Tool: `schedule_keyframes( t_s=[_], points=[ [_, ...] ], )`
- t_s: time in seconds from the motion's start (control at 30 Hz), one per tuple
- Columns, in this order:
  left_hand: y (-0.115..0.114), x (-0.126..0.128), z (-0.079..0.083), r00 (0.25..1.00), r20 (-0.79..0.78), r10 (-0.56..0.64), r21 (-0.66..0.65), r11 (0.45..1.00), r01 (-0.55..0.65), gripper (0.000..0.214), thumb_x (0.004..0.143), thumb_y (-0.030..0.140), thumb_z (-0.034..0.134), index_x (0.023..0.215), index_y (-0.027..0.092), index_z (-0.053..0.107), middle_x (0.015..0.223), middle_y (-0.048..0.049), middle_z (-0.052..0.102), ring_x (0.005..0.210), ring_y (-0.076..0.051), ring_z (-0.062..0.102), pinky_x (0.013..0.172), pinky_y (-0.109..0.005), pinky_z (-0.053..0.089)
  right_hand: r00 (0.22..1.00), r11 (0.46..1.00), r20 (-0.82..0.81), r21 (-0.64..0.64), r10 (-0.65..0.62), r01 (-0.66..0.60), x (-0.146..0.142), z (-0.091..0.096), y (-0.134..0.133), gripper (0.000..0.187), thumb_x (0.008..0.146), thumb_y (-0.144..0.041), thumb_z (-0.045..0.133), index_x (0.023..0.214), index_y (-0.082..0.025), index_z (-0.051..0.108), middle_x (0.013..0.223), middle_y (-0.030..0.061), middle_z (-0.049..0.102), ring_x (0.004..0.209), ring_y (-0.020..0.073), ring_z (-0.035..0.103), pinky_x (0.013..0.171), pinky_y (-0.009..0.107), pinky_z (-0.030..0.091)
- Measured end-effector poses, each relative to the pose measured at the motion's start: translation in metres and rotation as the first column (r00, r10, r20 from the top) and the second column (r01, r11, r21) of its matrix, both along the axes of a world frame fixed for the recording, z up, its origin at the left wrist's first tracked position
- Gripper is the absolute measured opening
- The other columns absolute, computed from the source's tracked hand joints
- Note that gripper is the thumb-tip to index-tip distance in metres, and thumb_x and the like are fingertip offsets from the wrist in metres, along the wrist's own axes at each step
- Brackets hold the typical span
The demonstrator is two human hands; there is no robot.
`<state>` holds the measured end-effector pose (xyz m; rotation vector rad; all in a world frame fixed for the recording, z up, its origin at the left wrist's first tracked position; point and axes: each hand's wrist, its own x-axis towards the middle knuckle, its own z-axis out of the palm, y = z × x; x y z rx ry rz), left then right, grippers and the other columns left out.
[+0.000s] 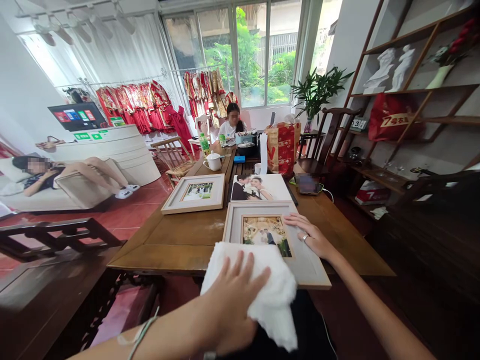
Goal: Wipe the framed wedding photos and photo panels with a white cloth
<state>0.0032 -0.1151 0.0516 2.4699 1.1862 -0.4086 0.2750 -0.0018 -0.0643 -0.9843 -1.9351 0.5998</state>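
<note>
A grey picture frame (pixel 307 260) with a wedding photo lies at the near edge of the wooden table (pixel 180 240). My left hand (pixel 232 300) lies flat, fingers spread, on a white cloth (pixel 277 305) that covers the frame's near left corner. My right hand (pixel 309 236) rests with fingers stretched out on the frame's right side, a ring on one finger.
Farther up the table lie a light wooden framed photo (pixel 195 193), an unframed wedding print (pixel 258 188), a phone (pixel 307 184), a white teapot (pixel 213 161) and a red gift bag (pixel 283 147). A person sits at the far end. Dark chairs stand left; shelves stand right.
</note>
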Motion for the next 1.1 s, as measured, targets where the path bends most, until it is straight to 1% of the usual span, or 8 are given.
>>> schedule_keyframes(
  t_s=[0.13, 0.37, 0.47, 0.57, 0.73, 0.87, 0.97, 1.1],
  points=[
    [0.0, 0.014, -0.006, 0.998, 0.007, 0.062, 0.042, 0.997, -0.062, 0.089, 0.064, 0.021, 0.054, 0.143, 0.024, 0.012, 0.151, -0.0125, 0.004, 0.135, -0.04, 0.0, 0.105, -0.061, 0.008, 1.0, 1.0, -0.026, -0.018, -0.013, 0.013, 0.0, -0.002, 0.001, 0.034, 0.08, -0.022, 0.046, 0.108, -0.027, 0.064, 0.121, 0.0044, 0.059, 0.125, 0.0248, 0.04, 0.107, 0.052, 0.025],
    [0.102, 0.014, -0.033, 0.99, 0.045, 0.133, 0.419, 0.897, -0.14, 0.077, 0.072, 0.024, 0.052, 0.142, 0.022, 0.019, 0.149, -0.0145, 0.014, 0.136, -0.037, 0.007, 0.107, -0.054, 0.011, 0.999, 0.998, -0.039, -0.064, -0.028, 0.026, 0.003, -0.004, 0.003, 0.032, 0.086, -0.026, 0.044, 0.112, -0.027, 0.062, 0.125, 0.0038, 0.057, 0.127, 0.0235, 0.037, 0.109, 0.051, 0.024],
    [0.126, 0.009, -0.033, 0.988, 0.058, 0.145, 0.481, 0.863, -0.155, 0.071, 0.076, 0.024, 0.047, 0.142, 0.02, 0.02, 0.148, -0.015, 0.017, 0.136, -0.037, 0.01, 0.106, -0.053, 0.013, 0.999, 0.997, -0.039, -0.073, -0.029, 0.026, 0.003, -0.004, 0.002, 0.033, 0.085, -0.024, 0.044, 0.113, -0.028, 0.062, 0.125, 0.0037, 0.057, 0.127, 0.0236, 0.037, 0.108, 0.051, 0.025],
    [0.114, 0.006, -0.027, 0.995, 0.008, 0.097, 0.427, 0.9, -0.091, 0.069, 0.075, 0.024, 0.048, 0.14, 0.022, 0.024, 0.148, -0.0136, 0.019, 0.136, -0.037, 0.011, 0.106, -0.055, 0.012, 0.999, 0.997, -0.026, -0.066, -0.03, 0.029, 0.003, -0.003, 0.001, 0.035, 0.083, -0.022, 0.046, 0.114, -0.028, 0.061, 0.127, 0.0033, 0.055, 0.127, 0.0241, 0.038, 0.108, 0.052, 0.026],
    [0.042, -0.003, -0.014, 1.0, -0.014, -0.012, 0.183, 0.983, 0.014, 0.084, 0.065, 0.019, 0.054, 0.141, 0.027, 0.02, 0.151, -0.01, 0.009, 0.136, -0.038, 0.003, 0.106, -0.057, 0.01, 1.0, 1.0, -0.011, -0.024, -0.017, 0.016, 0.002, -0.001, 0.001, 0.039, 0.078, -0.02, 0.048, 0.115, -0.027, 0.061, 0.125, 0.0048, 0.057, 0.126, 0.025, 0.039, 0.107, 0.052, 0.025],
    [0.0, -0.004, -0.009, 0.994, 0.055, -0.092, 0.028, 0.996, 0.09, 0.096, 0.06, 0.017, 0.053, 0.143, 0.031, 0.007, 0.152, -0.0057, -0.004, 0.136, -0.036, -0.005, 0.107, -0.058, 0.009, 1.0, 1.0, 0.009, 0.001, 0.003, -0.003, 0.002, -0.002, 0.003, 0.04, 0.077, -0.02, 0.048, 0.115, -0.026, 0.06, 0.125, 0.0056, 0.056, 0.127, 0.0249, 0.038, 0.107, 0.052, 0.026],
    [0.005, 0.007, -0.016, 0.996, 0.062, -0.058, 0.093, 0.994, 0.052, 0.096, 0.06, 0.02, 0.056, 0.143, 0.029, 0.008, 0.151, -0.0093, -0.005, 0.135, -0.037, -0.006, 0.106, -0.058, 0.008, 1.0, 1.0, 0.019, 0.003, 0.014, -0.014, 0.003, -0.003, 0.003, 0.04, 0.078, -0.02, 0.047, 0.115, -0.025, 0.06, 0.126, 0.0063, 0.056, 0.127, 0.0248, 0.037, 0.107, 0.052, 0.025],
    [0.059, 0.022, -0.031, 0.997, 0.046, 0.056, 0.262, 0.963, -0.066, 0.085, 0.066, 0.024, 0.055, 0.142, 0.025, 0.017, 0.151, -0.0136, 0.006, 0.135, -0.038, 0.0, 0.106, -0.057, 0.009, 1.0, 1.0, 0.024, -0.014, 0.021, -0.02, 0.003, -0.004, 0.002, 0.04, 0.079, -0.02, 0.047, 0.116, -0.026, 0.059, 0.128, 0.0062, 0.054, 0.128, 0.0256, 0.036, 0.107, 0.053, 0.024]
  ],
)
